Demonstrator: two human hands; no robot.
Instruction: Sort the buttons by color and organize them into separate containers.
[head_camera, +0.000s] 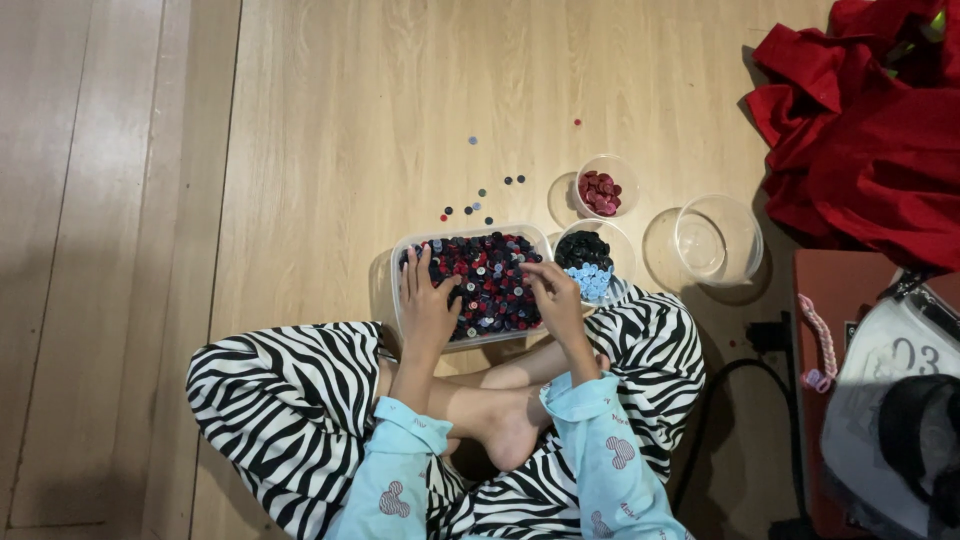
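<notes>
Both hands, left hand (428, 305) and right hand (556, 298), partly hide the button tub (470, 236).

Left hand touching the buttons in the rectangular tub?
Touching. The head view shows the left hand lying flat on the mixed buttons inside the clear rectangular tub, fingers spread over them with no gap visible.
</notes>
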